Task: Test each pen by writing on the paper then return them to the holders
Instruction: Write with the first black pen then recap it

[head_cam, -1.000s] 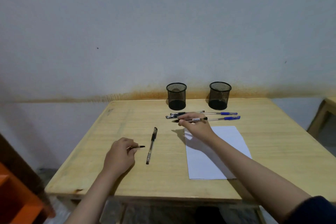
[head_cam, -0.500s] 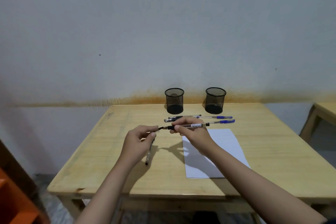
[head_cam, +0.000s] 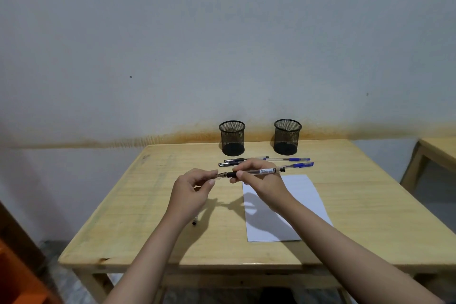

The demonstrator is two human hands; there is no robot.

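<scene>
Gripping a pen [head_cam: 256,172] level above the table [head_cam: 138,205], right hand [head_cam: 261,180] curls round its barrel; left hand [head_cam: 195,192] pinches its tip. Paper [head_cam: 303,195] lies beneath, holders [head_cam: 232,138] behind.

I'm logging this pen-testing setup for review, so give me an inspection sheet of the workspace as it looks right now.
Surface: wooden table, pale, scuffed.
Job's things: white paper flat, no marks seen; two black mesh holders upright, no pens seen inside; held pen level above the table; more pens lying before the holders; another pen end under the left wrist.
Clutter: nothing seen.
Hands: right hand pinches the held pen; left hand pinches at its tip.
Cables: nothing seen.
Surroundings: stained wall; second table right.
</scene>
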